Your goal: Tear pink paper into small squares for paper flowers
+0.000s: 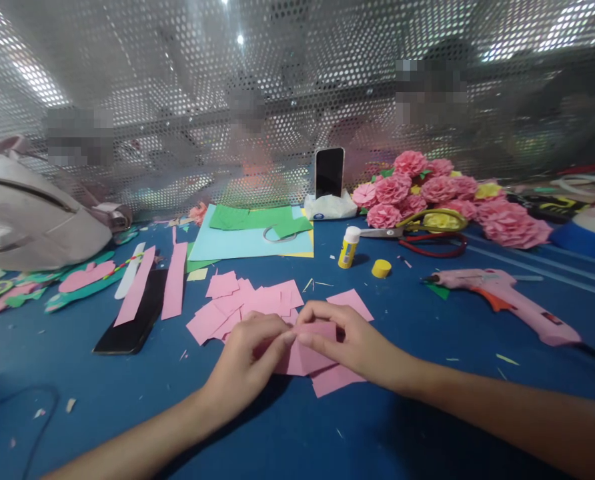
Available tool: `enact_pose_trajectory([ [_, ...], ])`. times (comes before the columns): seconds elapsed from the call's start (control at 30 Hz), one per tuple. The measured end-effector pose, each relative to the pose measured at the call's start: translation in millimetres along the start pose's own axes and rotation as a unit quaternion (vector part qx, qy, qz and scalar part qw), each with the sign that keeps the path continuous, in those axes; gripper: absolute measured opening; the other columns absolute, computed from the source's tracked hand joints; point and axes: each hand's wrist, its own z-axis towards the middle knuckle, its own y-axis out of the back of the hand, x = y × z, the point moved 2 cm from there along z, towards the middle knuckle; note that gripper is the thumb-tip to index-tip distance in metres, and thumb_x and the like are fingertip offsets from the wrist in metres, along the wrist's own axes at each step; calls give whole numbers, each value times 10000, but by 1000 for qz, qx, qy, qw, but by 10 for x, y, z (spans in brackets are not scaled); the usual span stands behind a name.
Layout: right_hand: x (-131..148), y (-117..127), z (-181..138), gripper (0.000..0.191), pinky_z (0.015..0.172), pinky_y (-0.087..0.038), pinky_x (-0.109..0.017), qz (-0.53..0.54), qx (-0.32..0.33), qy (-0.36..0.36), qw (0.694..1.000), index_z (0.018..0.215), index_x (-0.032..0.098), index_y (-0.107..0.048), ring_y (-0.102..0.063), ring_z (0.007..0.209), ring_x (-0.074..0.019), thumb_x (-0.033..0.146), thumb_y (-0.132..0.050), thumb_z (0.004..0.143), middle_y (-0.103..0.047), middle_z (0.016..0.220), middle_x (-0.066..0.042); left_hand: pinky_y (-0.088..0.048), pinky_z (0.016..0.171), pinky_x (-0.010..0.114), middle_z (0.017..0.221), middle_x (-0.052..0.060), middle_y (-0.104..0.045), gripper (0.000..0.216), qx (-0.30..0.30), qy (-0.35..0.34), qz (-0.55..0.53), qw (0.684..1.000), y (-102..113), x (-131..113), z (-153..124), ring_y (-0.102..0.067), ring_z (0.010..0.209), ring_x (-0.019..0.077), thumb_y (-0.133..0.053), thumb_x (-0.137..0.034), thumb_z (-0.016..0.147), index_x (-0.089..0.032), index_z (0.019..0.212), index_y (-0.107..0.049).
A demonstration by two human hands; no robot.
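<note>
Both hands meet at the middle of the blue table (pixel 102 400). My left hand (pixel 250 357) and my right hand (pixel 347 340) pinch the same small pink paper square (pixel 310 353), fingers curled on its top edge as if folding it. Under and behind it lies a scatter of several more pink paper squares (pixel 242 303). Another pink square (pixel 335 380) lies flat under my right wrist.
Pink paper strips (pixel 175 280) and a black phone (pixel 135 320) lie left. A glue stick (pixel 348 248), yellow cap (pixel 381 268), scissors (pixel 417 233), pink glue gun (pixel 507 300), paper flowers (pixel 427 193) and coloured sheets (pixel 250 240) sit behind. A propped phone (pixel 329 172) stands against the perforated screen.
</note>
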Motion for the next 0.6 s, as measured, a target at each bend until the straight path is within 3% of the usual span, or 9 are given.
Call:
enact_pose_trajectory([
  [0.2, -3, 14, 16, 226, 534, -302, -227, 10, -30, -51, 998, 716, 176, -528, -397, 586, -97, 336, -624, 845, -460, 666, 47, -295, 480, 200, 554, -43, -476, 259, 18, 129, -134, 982, 34, 117, 9, -396, 502, 82, -578, -362, 872, -147, 736, -624],
  [0.6, 24, 12, 40, 328, 516, -273, -240, 12, -34, -76, 996, 649, 175, -488, -354, 551, -100, 420, -633, 814, -404, 608, 49, -299, 451, 177, 504, -49, -471, 267, -9, 140, -195, 971, 37, 126, 21, -389, 466, 65, -637, -326, 827, -140, 639, -596],
])
